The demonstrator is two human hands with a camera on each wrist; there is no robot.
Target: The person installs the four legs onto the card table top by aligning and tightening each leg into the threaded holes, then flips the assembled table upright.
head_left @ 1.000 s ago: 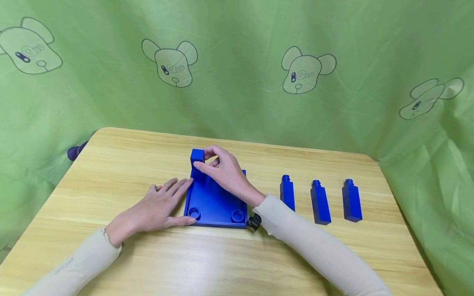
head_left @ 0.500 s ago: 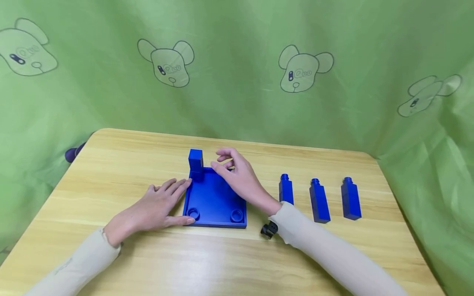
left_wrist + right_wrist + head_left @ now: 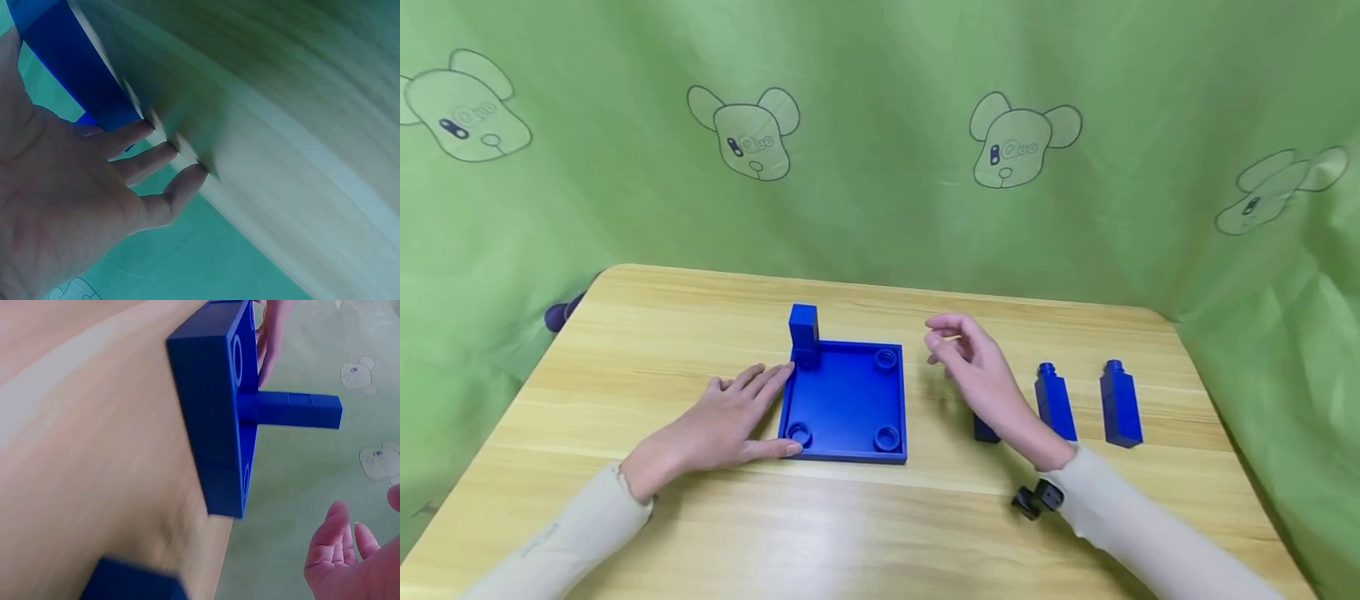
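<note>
A square blue tabletop (image 3: 846,400) with a raised rim and round corner sockets lies on the table. At its far left corner a blue square leg (image 3: 805,327) stands upright, also seen in the right wrist view as a leg (image 3: 300,410) jutting from the panel. My left hand (image 3: 718,425) rests flat along the left edge, thumb on the near left corner and fingertips against the side. Holding nothing, my right hand (image 3: 981,371) hovers right of the tabletop with loosely bent fingers. Below it lies a leg (image 3: 987,430), mostly hidden by the hand and wrist.
Two more blue legs, a middle one (image 3: 1056,406) and a far-right one (image 3: 1122,408), lie with threaded ends pointing away. The wooden table (image 3: 715,542) has a green curtain (image 3: 880,225) behind it. A black wrist camera (image 3: 1037,498) sits below the right wrist.
My right hand has let go of the standing leg and moved right, to above the nearest lying leg. The leg stays upright; my left hand keeps its place on the tabletop.
</note>
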